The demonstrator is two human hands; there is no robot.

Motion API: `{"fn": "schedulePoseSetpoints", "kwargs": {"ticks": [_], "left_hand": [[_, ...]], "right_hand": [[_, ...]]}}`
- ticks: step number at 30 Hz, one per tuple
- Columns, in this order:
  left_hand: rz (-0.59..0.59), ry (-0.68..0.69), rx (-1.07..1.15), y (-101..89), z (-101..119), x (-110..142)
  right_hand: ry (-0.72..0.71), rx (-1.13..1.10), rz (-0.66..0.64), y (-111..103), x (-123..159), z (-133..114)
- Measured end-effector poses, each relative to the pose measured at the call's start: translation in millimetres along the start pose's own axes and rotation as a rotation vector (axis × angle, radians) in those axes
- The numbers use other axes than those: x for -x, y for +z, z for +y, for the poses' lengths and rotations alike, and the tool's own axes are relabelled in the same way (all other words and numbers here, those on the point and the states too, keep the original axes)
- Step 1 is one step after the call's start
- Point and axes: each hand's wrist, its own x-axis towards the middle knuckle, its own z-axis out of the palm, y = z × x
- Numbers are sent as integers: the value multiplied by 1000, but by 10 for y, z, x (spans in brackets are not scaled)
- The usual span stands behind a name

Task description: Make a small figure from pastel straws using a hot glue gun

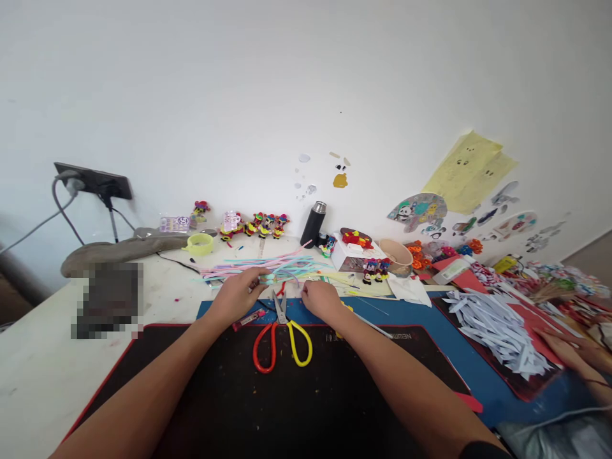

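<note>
My left hand [238,296] is closed, its thumb and fingers pinched together at the near edge of a pile of pastel pipe cleaners [224,271]; what sits between the fingertips is too small to make out. Opposite it, my right hand [322,299] is curled shut. A thin lavender pipe cleaner [289,275] arcs between the hands and runs to the right fingertips. Below the gap lie scissors [292,344] with one red and one yellow handle, blades partly apart and pointing away. A small dark-red packet [248,319] rests beside the left wrist.
A black mat [229,408] lies under my forearms. Behind stand pipe-cleaner figures [268,225], yellow-green tape [199,244], a black flask [313,224], a white box [347,256] and a bowl [396,252]. Rightward are white paper strips [502,331] and another person's hand [557,347].
</note>
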Motion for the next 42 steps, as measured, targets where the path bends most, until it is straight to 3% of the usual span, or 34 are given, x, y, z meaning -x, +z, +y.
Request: {"fn": "schedulePoseSetpoints", "kwargs": {"ticks": [4,10,30,39,42], "left_hand": [[7,6,-4,13,-8,5],[-12,7,-7,15,-15,9],[-27,-8,7,-15,25,4],[-22,-2,53,1,13,13],[7,-81,161,22,-4,4]], "right_hand": [[1,-116,6,-40,8,15],[-22,-242,-83,-67,13,66],[-14,-186,-87,-49,75,78],[-8,-275,-63,1,63,86],[-9,-352,-42,-1,57,92]]}}
